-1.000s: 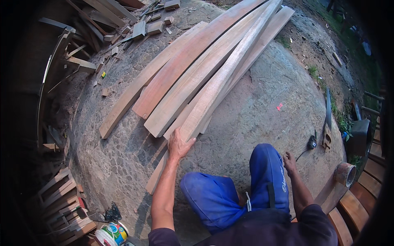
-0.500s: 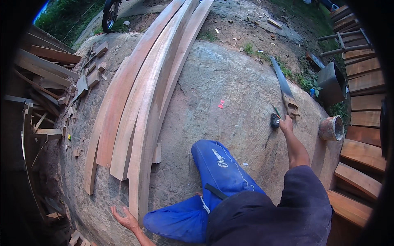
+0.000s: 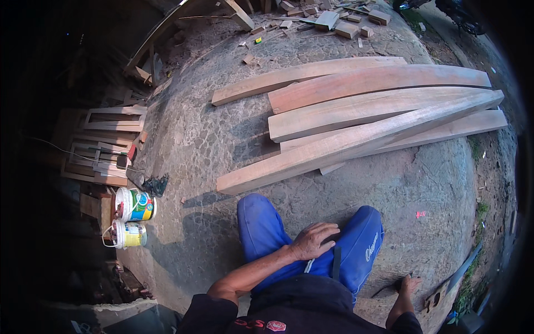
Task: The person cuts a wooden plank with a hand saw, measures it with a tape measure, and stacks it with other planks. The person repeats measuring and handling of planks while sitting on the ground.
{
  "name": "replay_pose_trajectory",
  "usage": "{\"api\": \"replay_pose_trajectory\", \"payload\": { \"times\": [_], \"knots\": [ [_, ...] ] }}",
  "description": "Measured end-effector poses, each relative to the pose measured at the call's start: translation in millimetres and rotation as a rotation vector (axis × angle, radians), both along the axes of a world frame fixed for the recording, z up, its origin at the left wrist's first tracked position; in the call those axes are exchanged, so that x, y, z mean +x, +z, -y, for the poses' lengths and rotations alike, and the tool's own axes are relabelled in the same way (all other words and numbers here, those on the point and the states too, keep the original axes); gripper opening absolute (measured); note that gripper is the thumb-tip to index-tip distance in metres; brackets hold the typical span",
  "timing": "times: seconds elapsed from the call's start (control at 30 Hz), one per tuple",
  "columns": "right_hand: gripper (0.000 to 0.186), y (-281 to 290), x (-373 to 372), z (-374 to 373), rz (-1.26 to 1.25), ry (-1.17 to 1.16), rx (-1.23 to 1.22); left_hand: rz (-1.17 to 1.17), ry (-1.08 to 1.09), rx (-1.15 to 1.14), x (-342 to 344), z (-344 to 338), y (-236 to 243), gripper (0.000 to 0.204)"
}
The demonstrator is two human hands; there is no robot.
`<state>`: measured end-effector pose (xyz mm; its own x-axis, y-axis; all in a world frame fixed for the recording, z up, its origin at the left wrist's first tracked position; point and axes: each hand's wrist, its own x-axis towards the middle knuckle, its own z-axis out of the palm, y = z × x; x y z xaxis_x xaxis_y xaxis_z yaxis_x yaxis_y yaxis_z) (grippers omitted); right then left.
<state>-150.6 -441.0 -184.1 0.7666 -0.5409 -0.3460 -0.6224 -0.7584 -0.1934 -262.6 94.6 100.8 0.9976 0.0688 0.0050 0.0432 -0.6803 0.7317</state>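
Stone ground (image 3: 211,139) lies all around; the left hand (image 3: 312,240) rests flat and empty on the blue trousers (image 3: 261,228); the right hand (image 3: 409,285) reaches down to a dark tool (image 3: 397,285), maybe gripping its handle, though I cannot tell; a saw (image 3: 453,278) lies just beside it; long planks (image 3: 378,119) lie ahead, running left to right, nearer the left hand.

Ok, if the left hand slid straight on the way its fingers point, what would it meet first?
The left hand rests on the blue trousers, fingers pointing toward the person's right. It would likely cross the lap to the other trouser leg first, though depth is unclear.
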Motion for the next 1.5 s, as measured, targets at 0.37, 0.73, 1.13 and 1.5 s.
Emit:
{"api": "replay_pose_trajectory", "payload": {
  "times": [0.37,0.73,1.13,1.5],
  "knots": [
    [0.029,31.3,-6.3,-26.0,-0.336,-0.156,0.433,-0.143,-0.161,-0.188,-2.8,68.4,-27.7,0.039],
    [0.021,221.4,40.1,-246.5,0.514,0.561,1.073,-0.243,0.152,-1.145,21.0,74.2,-17.4,0.084],
    [0.031,342.3,8.2,-383.2,0.314,0.967,1.371,-0.201,0.433,-1.869,-64.1,22.0,-19.5,0.057],
    [0.050,296.8,-78.0,-412.8,-0.317,1.162,1.415,0.033,0.605,-1.036,-121.2,6.0,-2.1,0.068]
  ]
}}
